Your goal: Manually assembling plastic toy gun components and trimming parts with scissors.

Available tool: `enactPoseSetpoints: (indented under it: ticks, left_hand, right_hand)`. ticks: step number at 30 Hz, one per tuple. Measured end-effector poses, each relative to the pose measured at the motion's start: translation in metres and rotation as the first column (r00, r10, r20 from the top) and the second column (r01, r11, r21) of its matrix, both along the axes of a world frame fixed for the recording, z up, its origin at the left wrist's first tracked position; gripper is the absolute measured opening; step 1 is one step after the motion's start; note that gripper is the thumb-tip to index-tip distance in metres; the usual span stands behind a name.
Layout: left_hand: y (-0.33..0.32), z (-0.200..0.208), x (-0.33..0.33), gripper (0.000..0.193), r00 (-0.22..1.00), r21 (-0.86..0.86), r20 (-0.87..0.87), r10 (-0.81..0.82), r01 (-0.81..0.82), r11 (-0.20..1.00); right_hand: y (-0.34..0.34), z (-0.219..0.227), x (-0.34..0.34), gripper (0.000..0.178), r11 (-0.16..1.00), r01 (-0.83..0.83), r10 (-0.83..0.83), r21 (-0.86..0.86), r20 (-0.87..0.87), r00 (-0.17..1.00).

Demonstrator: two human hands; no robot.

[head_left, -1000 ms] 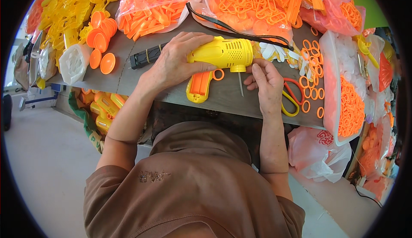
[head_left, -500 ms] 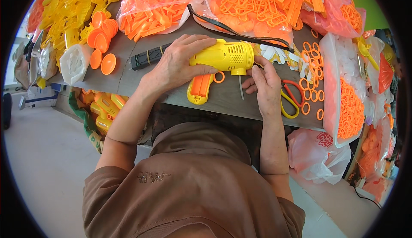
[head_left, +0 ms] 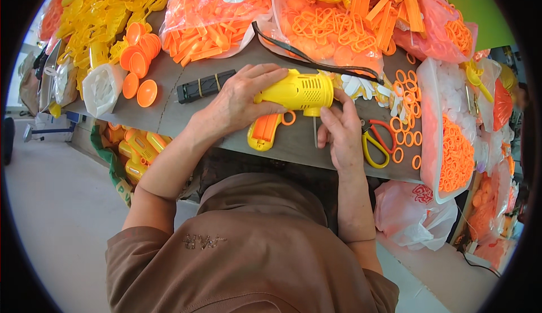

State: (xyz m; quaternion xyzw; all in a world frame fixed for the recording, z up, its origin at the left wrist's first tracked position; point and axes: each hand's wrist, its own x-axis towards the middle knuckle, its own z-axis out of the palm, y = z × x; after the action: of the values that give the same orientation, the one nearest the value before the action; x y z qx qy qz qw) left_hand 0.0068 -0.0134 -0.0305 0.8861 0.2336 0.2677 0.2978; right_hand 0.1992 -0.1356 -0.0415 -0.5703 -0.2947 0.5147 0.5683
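A yellow toy gun [head_left: 302, 90], with vent holes in its side and an orange handle [head_left: 262, 133], lies sideways over the front of the table. My left hand [head_left: 244, 99] wraps over its rear, fingers on top and thumb along the near side. At the other end, my right hand [head_left: 342, 135] pinches the round rim, its thumb beside a short yellow cap [head_left: 311, 111]. A thin clear tube [head_left: 315, 132] hangs from that cap. Beyond my left wrist lies a black battery-like block [head_left: 206, 86] with bands round it. The right fingertips are partly hidden behind the gun.
Scissors [head_left: 377, 143] and loose orange rings [head_left: 409, 138] lie right of my right hand. A clear bin [head_left: 430, 143] of rings stands farther right. Bags of orange parts [head_left: 209, 36], yellow shells [head_left: 99, 14] and orange cups [head_left: 148, 93] line the back and left. A black strap [head_left: 305, 59] crosses the table.
The view has shifted, so the table sits lower in the picture. My right thumb has come in closer to the cap and rim; my left hand keeps its hold.
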Motion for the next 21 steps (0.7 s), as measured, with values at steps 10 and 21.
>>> enactPoseSetpoints:
  ticks: [10,21]
  left_hand:
    - [-0.004,-0.01,-0.005,0.06,0.998,-0.09,0.058,0.025,-0.019,0.996]
    - [-0.012,-0.001,-0.015,0.07,0.982,-0.307,0.177,0.063,-0.006,0.952]
  right_hand:
    - [0.009,0.001,-0.031,0.051,0.984,0.176,-0.168,0.027,-0.178,0.97]
    - [0.002,0.007,-0.041,0.055,0.974,0.17,-0.153,0.152,-0.12,0.981]
